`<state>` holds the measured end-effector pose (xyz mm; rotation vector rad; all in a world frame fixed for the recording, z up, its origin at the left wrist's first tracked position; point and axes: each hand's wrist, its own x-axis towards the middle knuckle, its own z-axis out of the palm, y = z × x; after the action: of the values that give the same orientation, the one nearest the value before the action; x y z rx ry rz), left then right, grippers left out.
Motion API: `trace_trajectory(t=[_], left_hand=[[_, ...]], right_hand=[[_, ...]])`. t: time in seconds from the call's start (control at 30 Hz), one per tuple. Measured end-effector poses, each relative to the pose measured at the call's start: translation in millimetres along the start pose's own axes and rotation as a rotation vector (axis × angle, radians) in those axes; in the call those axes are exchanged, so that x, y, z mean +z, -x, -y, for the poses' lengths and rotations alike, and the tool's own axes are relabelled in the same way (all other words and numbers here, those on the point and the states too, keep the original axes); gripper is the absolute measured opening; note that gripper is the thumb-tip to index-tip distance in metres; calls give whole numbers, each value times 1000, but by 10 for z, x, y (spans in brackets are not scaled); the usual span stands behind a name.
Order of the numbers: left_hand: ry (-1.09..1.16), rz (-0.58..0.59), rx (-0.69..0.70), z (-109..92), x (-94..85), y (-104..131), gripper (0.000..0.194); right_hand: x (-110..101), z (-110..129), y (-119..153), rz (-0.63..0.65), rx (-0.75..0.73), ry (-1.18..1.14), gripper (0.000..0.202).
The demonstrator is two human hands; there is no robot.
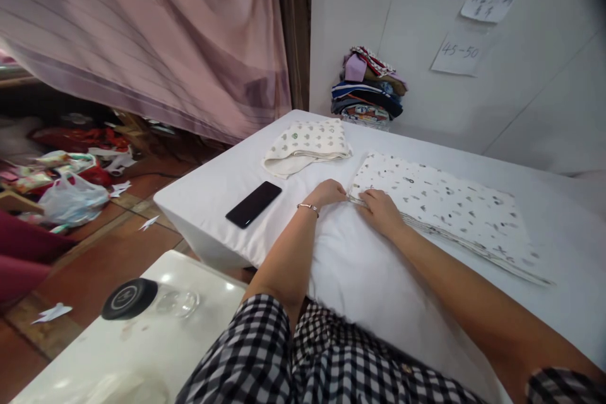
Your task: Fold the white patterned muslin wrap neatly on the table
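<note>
A folded white cloth with a small grey print [440, 202] lies flat in several layers on the white-covered table. At its near left corner, my left hand [330, 192] has its fingers closed on the edge. My right hand [380, 209] pinches the near edge a little to the right of that, its thumb side hidden from me. Behind my left hand rests a second folded cloth with green print [310, 139], one layer spreading out toward the left. A black phone [254, 204] lies left of my left wrist.
A white table [208, 196] carries the cloths. Against the wall stands a stack of folded clothes [368, 88]. At lower left, a white stool-like surface [156, 353] holds a black round lid [129, 298] and a clear glass [177, 302]. A pink curtain [213, 31] hangs behind.
</note>
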<state>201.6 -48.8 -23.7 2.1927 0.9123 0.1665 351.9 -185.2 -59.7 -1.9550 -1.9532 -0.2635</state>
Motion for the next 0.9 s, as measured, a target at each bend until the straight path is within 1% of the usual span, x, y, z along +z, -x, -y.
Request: trace_trajectory(t=[0.1,0.23,0.33,0.47,0.57,0.67,0.73,0.8,0.9], left_hand=[[8,7,7,-11,-8,13,8],[27,114,-6,-28,-10,22,16],[95,188,-31,-38,5,20,18],[158,251,-59,-37,22,12,21],[177,258,-83,-41,23,5,22],[181,250,-127,-78,23,6,26],[165,242,-174,-117,30,11,31],[151,231,-209,-147,43,14,32],[161,206,-195,-149,73,6,27]], right_hand=[[18,-14,-45,-12,48,-64,22],[12,13,-149,28,101,-72,19],[2,42,-200,62,116,-50,19],[-10,30,-213,88,152,-91,25],[-29,-3,-195,27,167,-168,31],[-53,-27,-164,-35,107,-180,30],[-57,-39,-146,-26,61,-154,28],[-49,-49,-136,4,46,-130,27],[-21,-54,-146,16,94,-136,28]])
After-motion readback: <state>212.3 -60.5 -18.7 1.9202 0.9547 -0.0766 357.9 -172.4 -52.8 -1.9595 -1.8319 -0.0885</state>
